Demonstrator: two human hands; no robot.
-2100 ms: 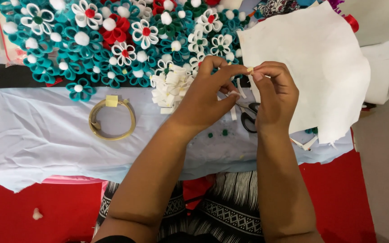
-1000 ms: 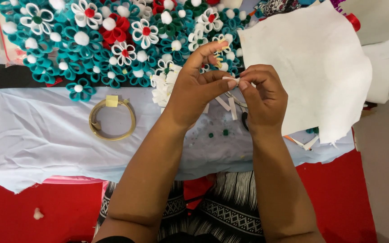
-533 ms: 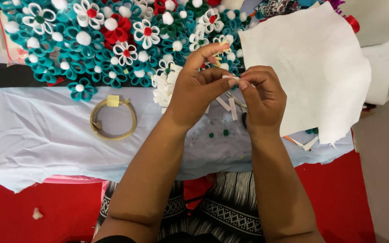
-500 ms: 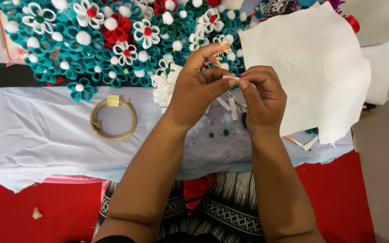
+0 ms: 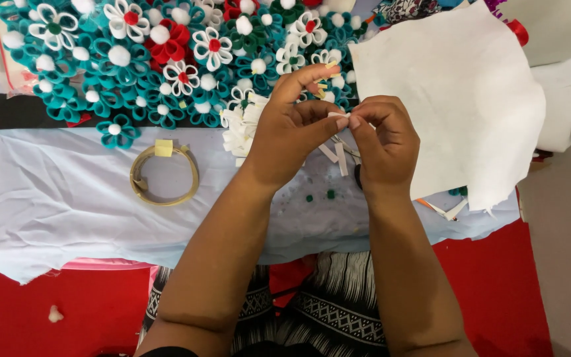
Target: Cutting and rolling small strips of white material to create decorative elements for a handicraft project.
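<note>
White strip [image 5: 338, 115] pinched between left hand [image 5: 285, 135] and right hand [image 5: 381, 142], long axis left-right.

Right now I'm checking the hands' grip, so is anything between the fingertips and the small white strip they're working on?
Nothing visible. The left hand and right hand meet fingertip to fingertip and pinch the white strip directly, above the pale cloth. Loose strips lie below, apart from the grip.

Bare forearms, patterned garment

Both hands [image 5: 338, 135] and forearms are sleeveless; a black garment [image 5: 325, 304] with white geometric bands covers the lap.
</note>
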